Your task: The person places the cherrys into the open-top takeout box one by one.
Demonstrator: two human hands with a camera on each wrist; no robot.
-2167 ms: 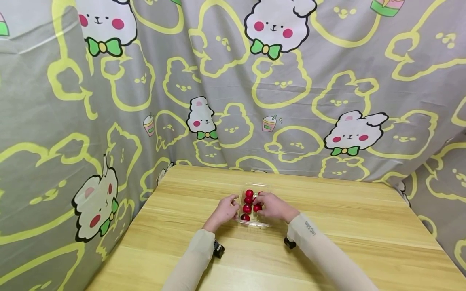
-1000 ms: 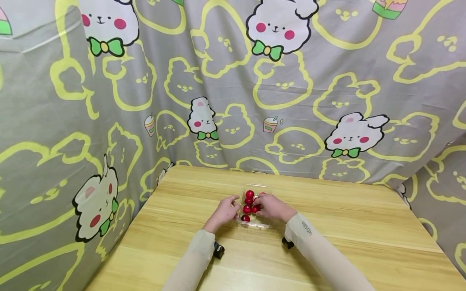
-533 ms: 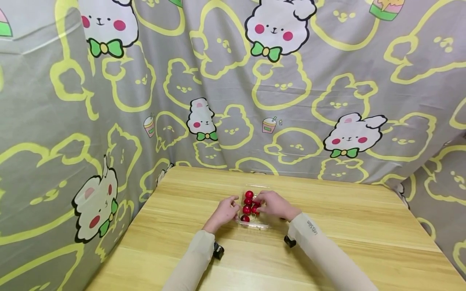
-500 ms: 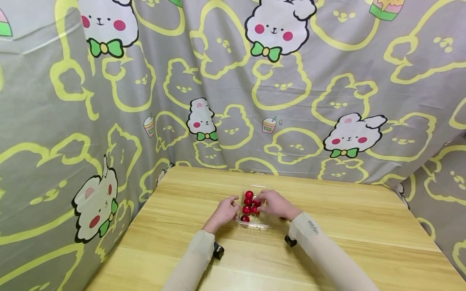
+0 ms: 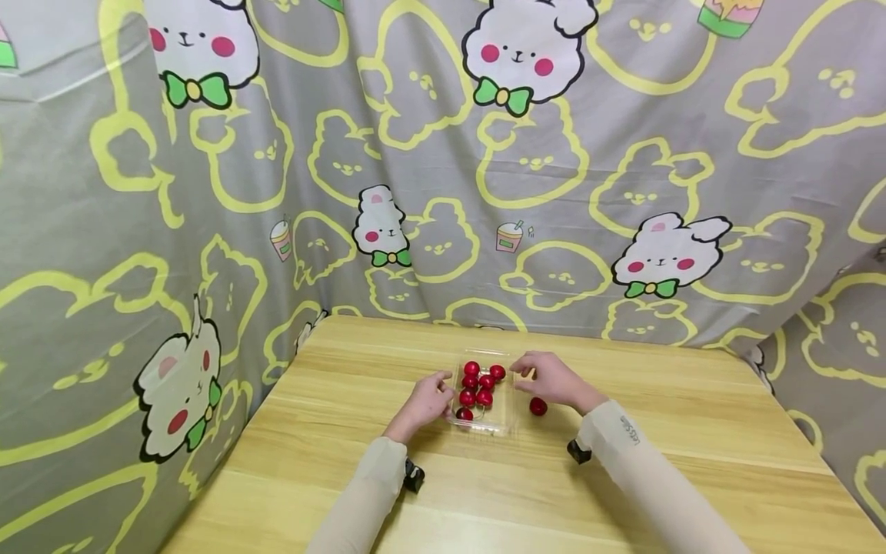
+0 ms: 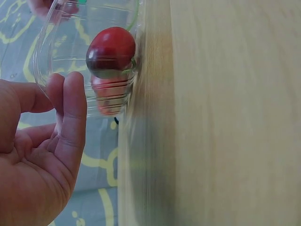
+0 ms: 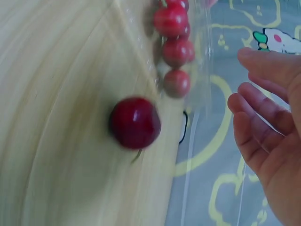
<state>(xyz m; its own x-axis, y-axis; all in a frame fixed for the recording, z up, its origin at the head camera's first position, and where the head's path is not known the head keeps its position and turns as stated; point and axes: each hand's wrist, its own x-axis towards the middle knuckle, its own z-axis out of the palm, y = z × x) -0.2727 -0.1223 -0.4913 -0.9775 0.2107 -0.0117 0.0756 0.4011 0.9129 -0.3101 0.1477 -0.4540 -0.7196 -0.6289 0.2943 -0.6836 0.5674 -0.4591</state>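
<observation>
A clear plastic box [image 5: 500, 413] stands on the table with several red cherries [image 5: 484, 398] in it, loosely in two rows. At its left side, my left hand [image 5: 425, 398] pinches the rim between thumb and fingers, as the left wrist view shows. Just beyond the right rim hovers my right hand [image 5: 554, 378], its fingers loosely bent and nothing between them. One loose dark red cherry [image 5: 538, 406] lies on the wood right of the box, below the right hand; its short stem shows in the right wrist view.
The wooden table [image 5: 332, 369] reaches back to a grey curtain [image 5: 443, 231] with cartoon animals, which also hangs along the left and right sides. A black wrist camera [image 5: 414, 477] sits under the left forearm, and another [image 5: 579, 452] under the right.
My right hand has come out of the box and moved right, uncovering the cherries on that side and the loose cherry on the table. My left hand has stayed at the box.
</observation>
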